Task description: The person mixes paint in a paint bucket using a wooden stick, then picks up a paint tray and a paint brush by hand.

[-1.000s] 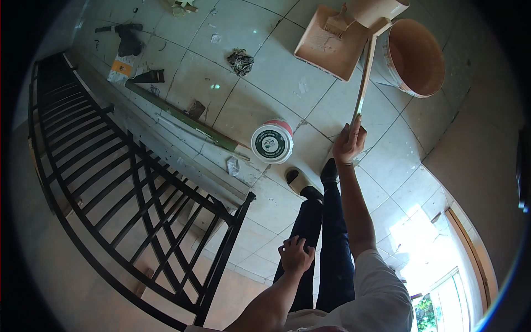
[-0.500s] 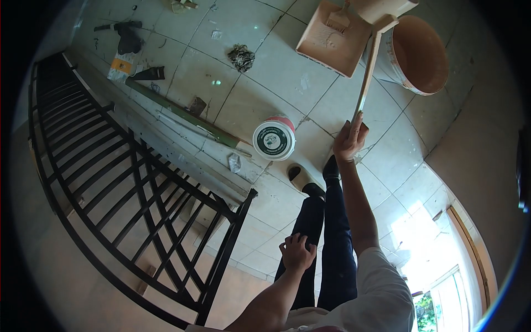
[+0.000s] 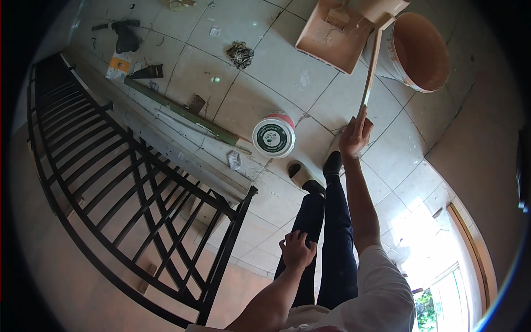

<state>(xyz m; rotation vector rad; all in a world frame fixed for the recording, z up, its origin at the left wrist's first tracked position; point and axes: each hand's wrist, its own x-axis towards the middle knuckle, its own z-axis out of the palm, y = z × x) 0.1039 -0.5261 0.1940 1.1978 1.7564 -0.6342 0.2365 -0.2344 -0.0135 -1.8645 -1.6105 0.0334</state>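
Note:
My right hand is closed around the lower end of a long handle, its index finger stretched along it. The handle belongs to what looks like a paint roller, coated in peach paint. The roller head lies at the right edge of a peach-smeared paint tray, cut off by the top of the view. A paintbrush lies in the tray. Beside the tray stands a large bucket with peach-coated inner walls. My left hand rests on my left thigh, fingers apart, with nothing in it.
A lidded white tub stands before my feet. A black metal railing runs along the left. Near its ledge lie a green pole, a handsaw and a crumpled dark rag. A bright doorway is at lower right.
My right hand has shifted slightly right and downward, drawing the roller handle a little to the left at its head. My left hand stays on my thigh.

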